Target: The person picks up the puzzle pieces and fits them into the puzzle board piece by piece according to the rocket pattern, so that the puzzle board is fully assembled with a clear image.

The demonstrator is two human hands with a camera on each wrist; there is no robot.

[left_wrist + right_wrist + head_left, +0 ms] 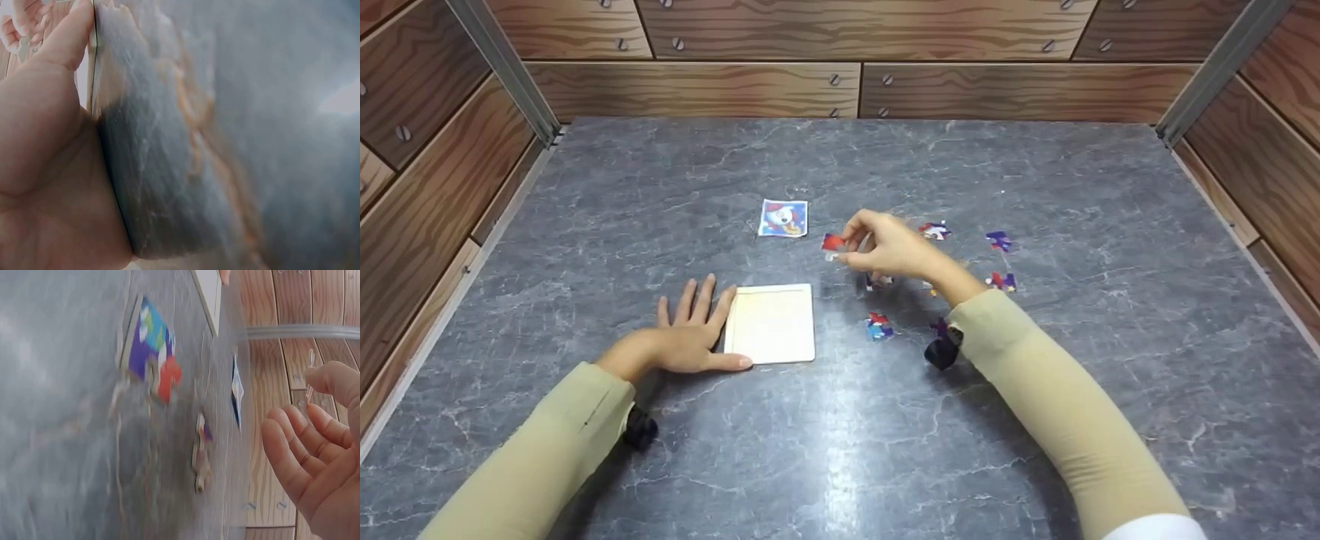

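My left hand (688, 346) lies on the table with fingers spread, its index finger and thumb along the left and lower edges of a square, cream-coloured puzzle tray (772, 325). Above the table, my right hand (889, 244) pinches a red-and-white jigsaw piece (832, 242) between thumb and index finger. In the right wrist view that piece (310, 377) shows edge-on, the other fingers loosely curled below it. Beneath the right hand is another jigsaw piece (879, 282). A blue-and-red jigsaw piece (878, 327) sits to the tray's right.
Beyond the tray lies a small square picture card (784, 218) of a white character on blue. More loose jigsaw pieces are spread to the right, among them a purple one (999, 241) and a red-and-purple one (1002, 282). Wood-patterned panels (694, 90) border the grey marbled table (660, 157).
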